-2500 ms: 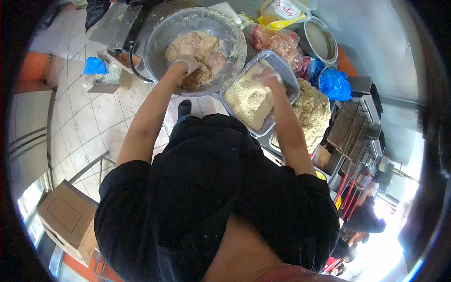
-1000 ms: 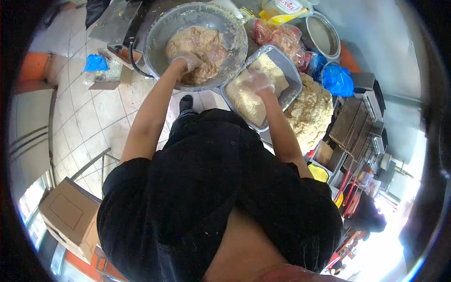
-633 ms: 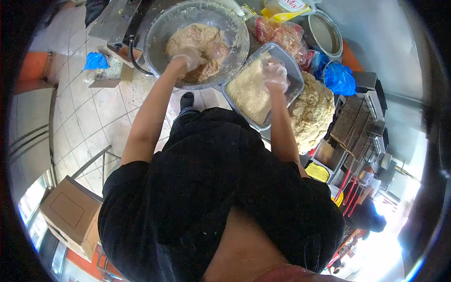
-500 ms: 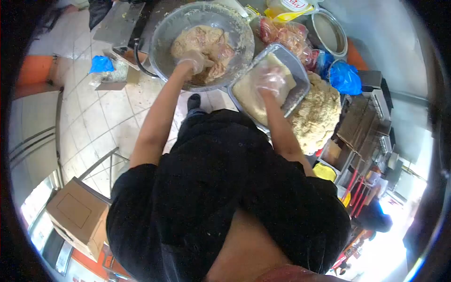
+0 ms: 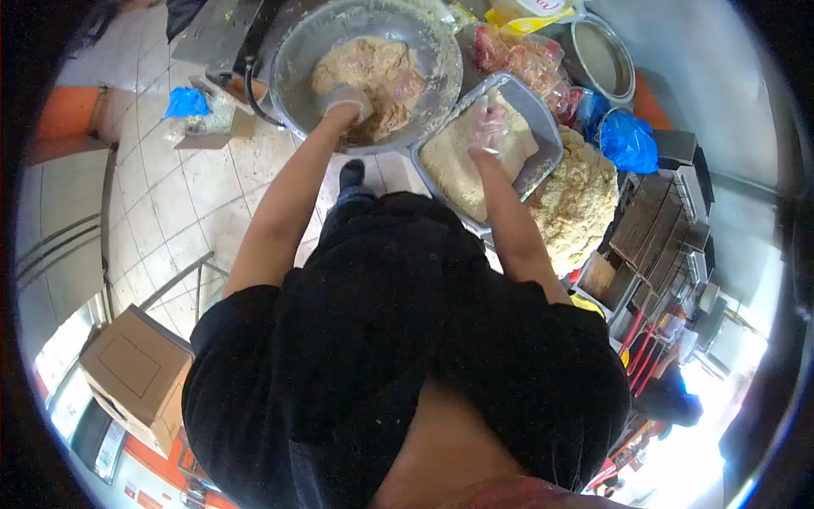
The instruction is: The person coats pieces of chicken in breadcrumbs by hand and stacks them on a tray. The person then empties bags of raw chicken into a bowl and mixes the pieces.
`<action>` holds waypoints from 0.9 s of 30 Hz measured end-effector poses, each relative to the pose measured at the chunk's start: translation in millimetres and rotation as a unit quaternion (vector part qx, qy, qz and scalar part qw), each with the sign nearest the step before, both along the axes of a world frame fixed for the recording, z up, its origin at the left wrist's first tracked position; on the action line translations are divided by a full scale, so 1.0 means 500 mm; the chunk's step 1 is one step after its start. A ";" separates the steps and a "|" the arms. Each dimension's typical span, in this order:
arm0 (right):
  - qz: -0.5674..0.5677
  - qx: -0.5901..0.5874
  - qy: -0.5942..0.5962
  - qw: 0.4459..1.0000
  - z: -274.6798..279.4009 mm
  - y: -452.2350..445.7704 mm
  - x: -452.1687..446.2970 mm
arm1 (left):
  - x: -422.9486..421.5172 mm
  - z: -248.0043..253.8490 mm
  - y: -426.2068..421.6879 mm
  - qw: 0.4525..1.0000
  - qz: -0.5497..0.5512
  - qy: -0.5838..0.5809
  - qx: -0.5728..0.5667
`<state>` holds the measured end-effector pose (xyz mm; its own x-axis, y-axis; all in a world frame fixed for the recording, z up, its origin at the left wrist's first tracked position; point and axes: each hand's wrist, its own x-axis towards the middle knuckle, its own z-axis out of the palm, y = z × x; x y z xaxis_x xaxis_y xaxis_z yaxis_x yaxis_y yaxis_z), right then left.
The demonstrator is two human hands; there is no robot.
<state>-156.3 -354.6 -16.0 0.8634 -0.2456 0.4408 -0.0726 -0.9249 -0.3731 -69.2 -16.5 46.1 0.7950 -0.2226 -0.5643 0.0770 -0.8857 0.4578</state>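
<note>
My left hand [image 5: 349, 103], in a clear plastic glove, reaches into a large metal bowl [image 5: 284, 106]. It touches battered meat pieces [image 5: 365, 64] lying in a wet, pale coating; its fingers are hidden in the mix. To the right, my right hand [image 5: 488, 129], also gloved, is over a grey plastic tub [image 5: 549, 144] of pale breadcrumbs [image 5: 449, 165]. Its fingers look stretched out, apparently with nothing held.
Right of the tub lies a big heap of coated pieces [image 5: 577, 199]. Behind it are plastic bags of red meat [image 5: 517, 64], a blue bag [image 5: 627, 140] and a round metal pan [image 5: 629, 72]. A cardboard box [image 5: 136, 369] stands at lower left.
My left hand has sunk its fingers deeper into the meat. My right hand has moved slightly up over the crumbs and is less blurred. The view has shifted slightly.
</note>
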 end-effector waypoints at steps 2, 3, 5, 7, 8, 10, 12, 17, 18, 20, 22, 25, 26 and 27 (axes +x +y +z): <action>-0.052 0.200 0.007 0.978 0.076 0.018 0.025 | 0.050 -0.052 0.014 0.999 -0.051 -0.009 0.013; -0.071 0.388 0.049 0.918 0.150 0.036 0.026 | 0.049 -0.070 0.016 0.997 -0.081 0.000 0.019; -0.004 0.287 0.068 0.956 0.142 -0.037 0.017 | 0.058 -0.066 0.021 0.987 -0.144 -0.033 0.057; 0.054 0.184 0.090 0.977 0.133 -0.082 0.000 | 0.037 -0.001 0.001 0.970 -0.213 -0.067 0.095; 0.087 0.068 0.195 0.975 0.141 -0.094 -0.009 | -0.001 0.116 -0.012 0.998 -0.058 0.016 0.015; 0.133 -0.155 0.401 0.893 0.173 -0.118 -0.034 | -0.017 0.172 -0.043 0.984 0.110 0.126 -0.058; 0.108 -0.154 0.521 0.833 0.239 -0.088 -0.029 | 0.016 0.110 -0.044 0.983 0.096 0.149 -0.056; 0.140 -0.112 0.525 0.832 0.299 -0.088 -0.045 | 0.113 -0.185 0.076 0.985 -0.135 0.054 -0.088; 0.129 -0.104 0.523 0.836 0.314 -0.088 -0.050 | 0.119 -0.220 0.099 0.955 0.010 0.111 -0.275; 0.139 -0.028 0.499 0.855 0.355 -0.078 -0.074 | 0.106 -0.165 0.083 0.989 -0.078 0.049 -0.115; 0.150 0.055 0.441 0.883 0.274 -0.113 -0.093 | 0.097 -0.120 0.064 0.990 -0.138 0.020 -0.015; 0.150 0.120 0.360 0.913 0.293 -0.113 -0.125 | 0.095 -0.096 0.035 0.976 -0.211 -0.002 0.063; 0.143 0.104 0.338 0.924 0.318 -0.107 -0.129 | 0.099 -0.095 0.029 0.971 -0.226 -0.011 0.082; 0.134 0.100 0.330 0.929 0.309 -0.112 -0.139 | 0.102 -0.094 0.019 0.966 -0.241 -0.019 0.094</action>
